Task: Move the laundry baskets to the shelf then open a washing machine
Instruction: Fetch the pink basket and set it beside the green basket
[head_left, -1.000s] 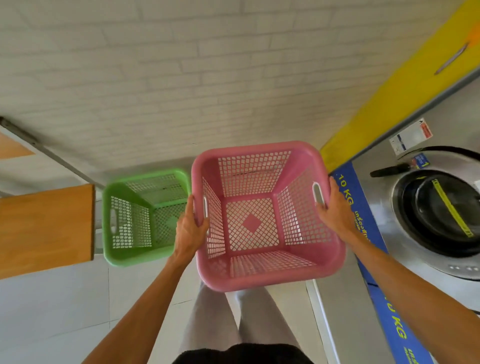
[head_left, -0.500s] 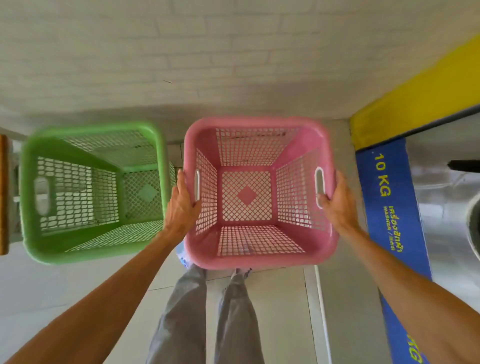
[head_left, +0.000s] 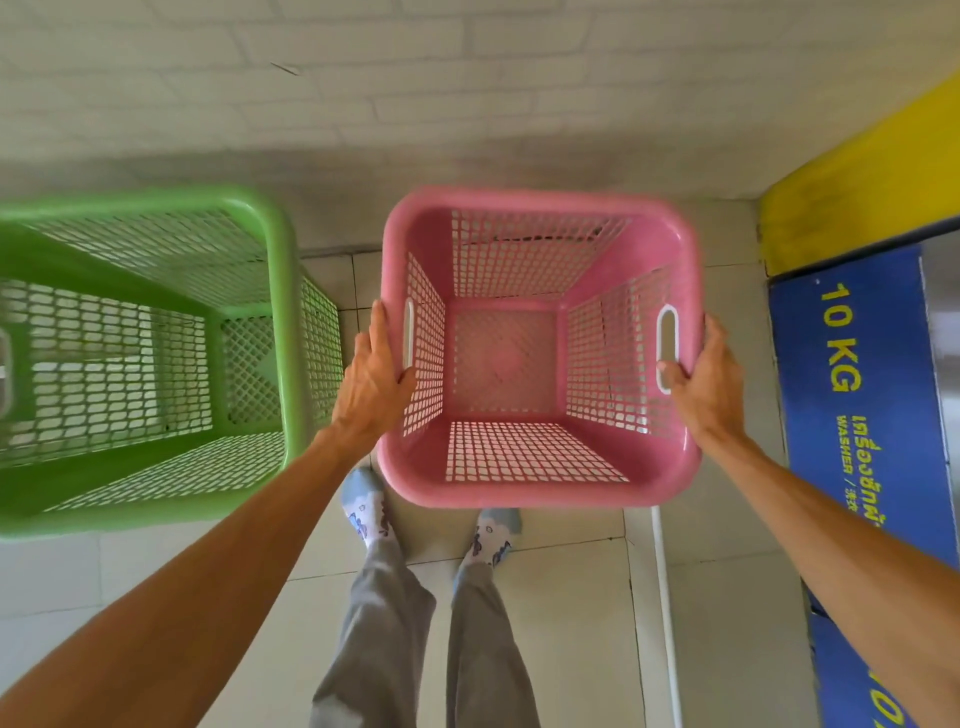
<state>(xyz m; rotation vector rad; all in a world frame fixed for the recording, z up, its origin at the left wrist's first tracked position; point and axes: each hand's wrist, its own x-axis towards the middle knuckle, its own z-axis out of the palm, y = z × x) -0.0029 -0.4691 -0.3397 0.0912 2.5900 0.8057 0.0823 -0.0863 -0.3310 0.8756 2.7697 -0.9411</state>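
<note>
2 hands – left hand (head_left: 370, 387), right hand (head_left: 707, 384) – gripping pink basket (head_left: 537, 483), blue panel (head_left: 860, 395) reads "10 KG WASHER"

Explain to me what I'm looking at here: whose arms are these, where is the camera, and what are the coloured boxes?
There is no machine at work here. A person wears a wide-angle camera on the head, so the single picture looks down along both bare arms to the feet and the tiled floor.

The left hand and right hand grip opposite sides of an empty pink laundry basket, with the fingers of the right hand hooked into its handle slot. I cannot tell whether the basket is resting on something or hanging in the air.

Beside it, on the person's left, sits an empty green laundry basket that nobody touches. On the right is a blue panel marked "10 KG WASHER", part of a washing machine. A pale brick wall stands ahead.
</note>
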